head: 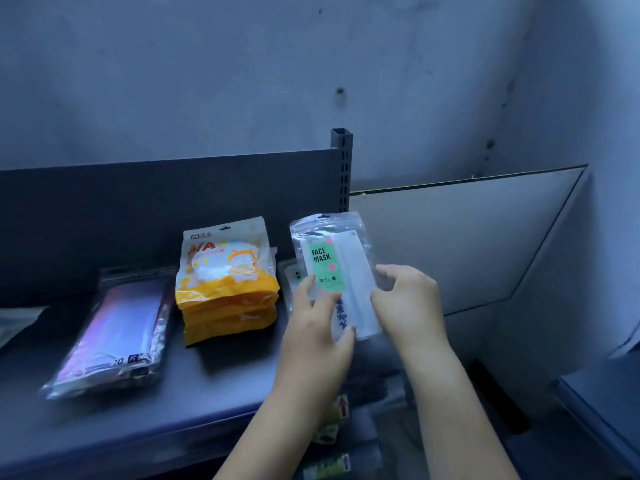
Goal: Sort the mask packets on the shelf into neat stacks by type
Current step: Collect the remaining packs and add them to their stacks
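Note:
I hold a clear packet with a green "FACE MASK" label [334, 258] upright above the right end of the dark shelf [207, 403]. My left hand [317, 327] grips its lower left edge and my right hand [408, 299] grips its lower right edge. Left of it stands a stack of yellow cartoon mask packets [227, 282]. Further left a clear packet of purple masks [117, 330] lies flat. Behind the held packet, another clear packet [294, 275] lies partly hidden.
The shelf's dark back panel [138, 202] and a slotted upright post [343, 161] stand behind the stacks. A pale board [467, 244] leans against the wall at right. More packets [332, 427] show on a lower level under my arms. A silvery packet edge [17, 322] lies far left.

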